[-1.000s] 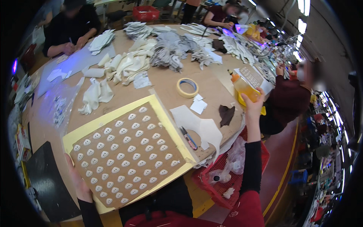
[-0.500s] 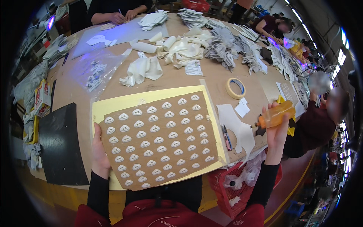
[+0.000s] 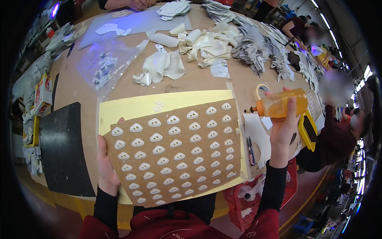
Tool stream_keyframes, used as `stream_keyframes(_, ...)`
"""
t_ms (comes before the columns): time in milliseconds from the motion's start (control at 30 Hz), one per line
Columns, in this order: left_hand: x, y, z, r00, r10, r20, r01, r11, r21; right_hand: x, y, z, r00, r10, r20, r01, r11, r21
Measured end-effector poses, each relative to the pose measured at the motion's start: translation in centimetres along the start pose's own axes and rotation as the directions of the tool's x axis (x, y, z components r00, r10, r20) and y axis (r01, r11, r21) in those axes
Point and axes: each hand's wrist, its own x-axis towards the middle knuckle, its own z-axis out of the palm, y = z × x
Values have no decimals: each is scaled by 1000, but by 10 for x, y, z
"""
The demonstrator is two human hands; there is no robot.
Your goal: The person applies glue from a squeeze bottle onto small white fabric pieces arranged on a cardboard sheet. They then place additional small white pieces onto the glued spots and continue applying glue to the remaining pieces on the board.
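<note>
On the brown-topped desk (image 3: 195, 82), head view:

Item: one cardboard sheet (image 3: 171, 156), directly before the wearer, laid at a slant, its longer side running across. Bears rows of rounded triangular white pieces (image 3: 173, 119), each with two holes. Beneath it, one pale yellow sheet (image 3: 131, 108), showing chiefly along the far and left sides; a few loose white bits (image 3: 158, 106) on its far part.

Item: left hand (image 3: 106, 165); grip at the cardboard's left edge, thumb on top.

Item: right hand (image 3: 283, 133); grip closed round one clear bottle (image 3: 278, 105) of amber liquid with orange collar and dark nozzle. Bottle nearly level, long axis across the wearer, nozzle leftward, just beside the cardboard's far right corner. Cardboard lies left of and nearer the wearer than this grip; height of nozzle above desk cannot be told.

Adjacent: tape roll (image 3: 258, 94), partly hidden behind the bottle and right hand; yellow holder (image 3: 303, 133), right of that hand; pens (image 3: 250, 151), right of the cardboard.

Markings: printed white slip (image 3: 219, 68), lines too small to read; red-and-white carton (image 3: 42, 95), printed; red garment (image 3: 171, 224), pale lettering at the lower rim. No label discernible on the bottle.
</note>
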Motion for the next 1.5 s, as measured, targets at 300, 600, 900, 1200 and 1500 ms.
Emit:
stream_keyframes(300, 34, 10, -30, 997, 7, -71, -8, 1000, -15, 25, 63, 36, 991, 113, -70, -111, 993, 36)
stream_keyframes(600, 53, 12, -46, 996, -40, -73, 38, 999, -34, 40, 61, 48, 995, 59, -77, -57, 998, 22)
stream_keyframes(900, 45, 3, -28, 967, -52, -250, 66, 997, 48, 38, 30, 12, 996, 91, -5, -90, 980, -176)
stream_keyframes(1200, 12, -6, -2, 955, -121, -273, 134, 990, 32, 2, -33, -25, 993, -70, 98, 103, 914, -392)
stream_keyframes(1500, -29, -5, 4, 976, -138, -167, 141, 990, 4, -40, -92, -51, 988, -127, 84, 150, 905, -398)
